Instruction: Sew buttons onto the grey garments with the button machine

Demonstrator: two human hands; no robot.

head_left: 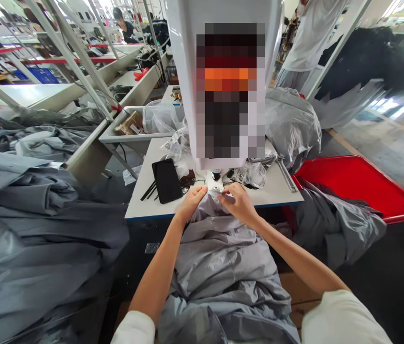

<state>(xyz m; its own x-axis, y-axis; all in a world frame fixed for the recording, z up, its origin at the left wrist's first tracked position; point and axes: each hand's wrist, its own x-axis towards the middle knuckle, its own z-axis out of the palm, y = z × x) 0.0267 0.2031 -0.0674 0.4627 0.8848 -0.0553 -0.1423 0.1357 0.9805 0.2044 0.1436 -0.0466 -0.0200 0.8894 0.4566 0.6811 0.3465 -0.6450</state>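
First inspector: Where did we find the grey fabric?

Second inspector: We recorded it at the lower centre of the frame, hanging in folds between the forearms, its upper end on the pale table beneath the white machine. The front of that machine was pixelated, so we could not read it.

First inspector: And the hands?

Second inspector: We noted the left hand narrow, thumb and fingers pinched on the upper edge of the fabric. The right hand was bent over the same edge, right of the small metal fitting, its fingertips at the cloth. We could not tell whether they were closed on it.

First inspector: What lay about them?

Second inspector: Left of the left hand, we logged a flat black device on the table, with thin black rods beside it. Clear plastic lay right of the machine's base. At the right of the frame we observed a red tray, more grey cloth hanging over its near side. Large grey heaps filled the lower left, and a person in dark clothing was visible at the upper left.
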